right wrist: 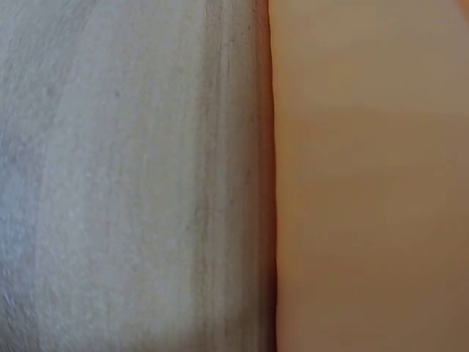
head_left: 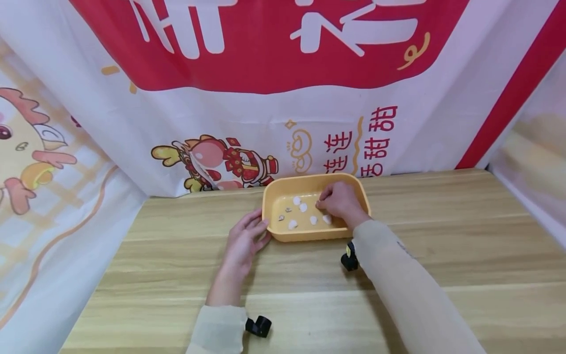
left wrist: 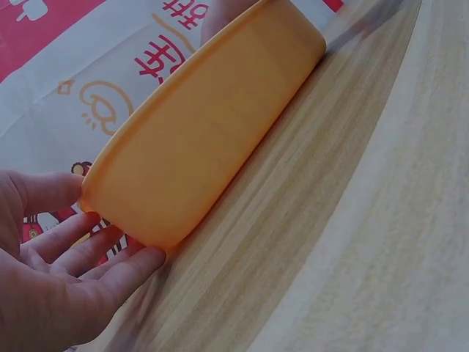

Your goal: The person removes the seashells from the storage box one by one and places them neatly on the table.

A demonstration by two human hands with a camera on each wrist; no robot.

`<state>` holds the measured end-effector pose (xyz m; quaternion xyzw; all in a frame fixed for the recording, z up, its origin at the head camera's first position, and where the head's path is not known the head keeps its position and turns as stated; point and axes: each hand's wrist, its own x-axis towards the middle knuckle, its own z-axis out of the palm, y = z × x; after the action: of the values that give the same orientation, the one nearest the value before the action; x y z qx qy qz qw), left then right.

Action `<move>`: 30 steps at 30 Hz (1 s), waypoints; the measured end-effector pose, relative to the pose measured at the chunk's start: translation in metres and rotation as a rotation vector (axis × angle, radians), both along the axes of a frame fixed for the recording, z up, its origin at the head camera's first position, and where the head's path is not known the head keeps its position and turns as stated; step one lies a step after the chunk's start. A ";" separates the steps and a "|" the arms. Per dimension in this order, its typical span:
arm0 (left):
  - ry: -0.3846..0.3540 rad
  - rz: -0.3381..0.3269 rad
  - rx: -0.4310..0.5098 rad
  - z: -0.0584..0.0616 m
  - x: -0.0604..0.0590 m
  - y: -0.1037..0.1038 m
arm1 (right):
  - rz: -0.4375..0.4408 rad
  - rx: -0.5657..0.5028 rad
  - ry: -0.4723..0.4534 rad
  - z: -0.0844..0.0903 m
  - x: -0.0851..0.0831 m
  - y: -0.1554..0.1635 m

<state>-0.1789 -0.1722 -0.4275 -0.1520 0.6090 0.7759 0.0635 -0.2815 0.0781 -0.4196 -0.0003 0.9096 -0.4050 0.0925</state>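
A yellow-orange plastic tub [head_left: 316,236] stands on the wooden table, with several small white shells [head_left: 302,207] and small brownish shells [head_left: 281,218] scattered over its floor. My left hand [head_left: 248,236] is at the tub's left end. In the left wrist view its fairly straight fingers [left wrist: 132,275] touch the end wall, with the thumb near the rim. My right hand [head_left: 341,199] reaches inside over the right half, its thumb and fingertips pinching what looks like a small brownish shell [head_left: 318,204]. The right wrist view shows only the tub's wall [right wrist: 374,176] and the table, not the hand.
The wooden table [head_left: 177,275] extends around the tub on both sides and in front. A printed red and white cloth [head_left: 247,113] hangs right behind the tub. Black wrist cameras [head_left: 258,326] sit at both sleeves.
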 end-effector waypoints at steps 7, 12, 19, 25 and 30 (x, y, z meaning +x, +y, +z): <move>0.013 -0.010 0.009 0.000 0.001 0.000 | 0.019 0.010 -0.001 0.001 0.000 0.000; 0.025 -0.015 0.017 0.000 0.002 0.000 | 0.034 -0.005 -0.012 0.003 0.000 0.000; 0.022 -0.015 0.010 0.002 0.002 0.000 | 0.057 -0.012 -0.036 0.005 0.000 -0.002; 0.001 -0.010 0.010 0.000 0.001 -0.002 | 0.055 -0.057 -0.049 0.004 0.002 -0.003; 0.000 -0.012 0.011 -0.001 0.002 -0.003 | 0.037 -0.084 -0.043 0.004 0.002 -0.001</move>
<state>-0.1772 -0.1748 -0.4287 -0.1480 0.6055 0.7789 0.0692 -0.2794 0.0767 -0.4160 -0.0125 0.8894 -0.4411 0.1193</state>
